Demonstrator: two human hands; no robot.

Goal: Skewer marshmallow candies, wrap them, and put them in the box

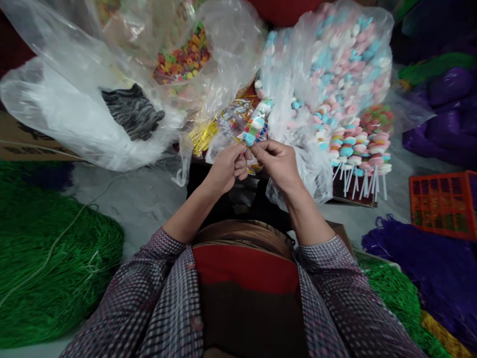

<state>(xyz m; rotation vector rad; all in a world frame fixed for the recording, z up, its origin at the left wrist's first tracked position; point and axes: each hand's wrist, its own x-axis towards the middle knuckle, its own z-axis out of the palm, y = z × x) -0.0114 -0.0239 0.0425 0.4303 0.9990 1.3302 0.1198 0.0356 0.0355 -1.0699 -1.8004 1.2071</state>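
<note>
A candy skewer (256, 123) of blue, white and green pieces, in what looks like a clear wrapper, points away from me above the table edge. Both hands meet at its near end. My left hand (228, 166) is closed in a pinch just below the blue piece. From the other side, my right hand (276, 160) pinches the same end with thumb and forefinger. The stick or wrapper end between the fingertips is mostly hidden. Behind the skewer lie printed wrappers (234, 117) and a bunch of gold twist ties (204, 136).
A plastic bag of pink, blue and white candies (346, 54) stands at the back right. Finished candy skewers (357, 144) with white sticks lie at the table's right edge. Ring candies (186, 57) fill a bag at the back. Green netting (55, 263) and an orange crate (441, 206) flank me.
</note>
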